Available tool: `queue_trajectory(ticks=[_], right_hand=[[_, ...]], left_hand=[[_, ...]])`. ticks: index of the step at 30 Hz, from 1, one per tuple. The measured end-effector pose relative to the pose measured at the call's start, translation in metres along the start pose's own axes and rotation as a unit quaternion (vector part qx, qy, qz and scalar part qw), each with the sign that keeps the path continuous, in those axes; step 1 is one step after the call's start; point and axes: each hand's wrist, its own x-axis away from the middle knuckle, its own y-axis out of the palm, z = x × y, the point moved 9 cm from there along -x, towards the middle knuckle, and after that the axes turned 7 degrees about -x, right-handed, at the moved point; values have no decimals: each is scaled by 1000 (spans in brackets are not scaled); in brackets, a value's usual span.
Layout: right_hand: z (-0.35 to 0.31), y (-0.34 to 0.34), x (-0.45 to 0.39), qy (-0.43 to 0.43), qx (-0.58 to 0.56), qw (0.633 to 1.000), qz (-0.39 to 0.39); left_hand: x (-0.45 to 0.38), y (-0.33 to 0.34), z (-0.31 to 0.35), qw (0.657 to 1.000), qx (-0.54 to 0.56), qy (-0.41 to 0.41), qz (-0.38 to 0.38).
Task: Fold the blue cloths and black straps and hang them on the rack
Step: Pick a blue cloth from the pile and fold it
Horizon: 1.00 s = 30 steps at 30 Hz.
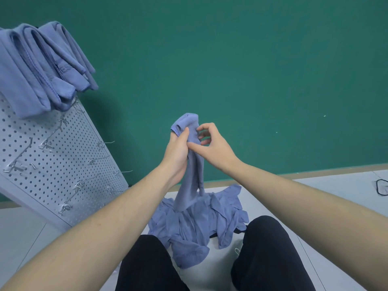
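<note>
Green wall (231, 59) fills the background above a pale floor (315, 196). Between my knees lies a heap of blue cloths (199, 223). I hold one blue cloth (192, 160) up above it: my left hand (176, 150) grips its upper part, my right hand (212, 143) pinches its edge with thumb and fingertips. To my left, folded cloths (42, 68) hang on the pegboard rack (52, 160); one shows stamped letters, only "ES" readable.
</note>
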Motion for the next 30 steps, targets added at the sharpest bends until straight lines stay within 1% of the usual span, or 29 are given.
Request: queue_trajectory(ticks=[3, 6, 7, 9, 11, 13, 14, 16, 18, 19, 22, 24, 26, 28, 30], right_hand=[[5, -2, -4, 43, -1, 999, 17], [9, -8, -8, 43, 54, 997, 32], [11, -11, -9, 43, 57, 997, 43], [16, -14, -10, 52, 27, 997, 54], [17, -18, -11, 56, 4, 996, 63], [18, -28, -13, 47, 11, 995, 83], [19, -34, -15, 44, 18, 995, 91], [20, -43, -18, 46, 49, 993, 94], [18, -47, -19, 47, 72, 993, 80], [17, -47, -20, 48, 67, 994, 71], [10, -48, -20, 45, 68, 995, 56], [6, -50, -20, 40, 66, 995, 65], [6, -51, -20, 45, 26, 996, 75], [5, -50, -17, 61, -34, 994, 80], [9, -48, -16, 91, -69, 990, 81]], left_hand=[[1, -2, -7, 1000, -10, -15, -11], [5, -3, -12, 1000, -6, -25, -12], [6, -4, -12, 1000, -8, -24, -10], [6, -11, -11, 999, -31, -10, 13], [1, -24, -7, 992, -112, 25, 58], [1, -40, 4, 969, -210, 63, 114], [2, -45, 10, 959, -242, 72, 130], [-3, -53, 15, 942, -298, 86, 128], [-4, -55, 21, 920, -361, 103, 113], [-5, -55, 23, 917, -365, 114, 108], [-3, -54, 30, 924, -339, 139, 111], [-4, -54, 27, 937, -308, 124, 110], [-6, -55, 21, 954, -263, 99, 104], [-6, -51, 15, 977, -182, 67, 88], [-5, -46, 12, 989, -118, 42, 81]])
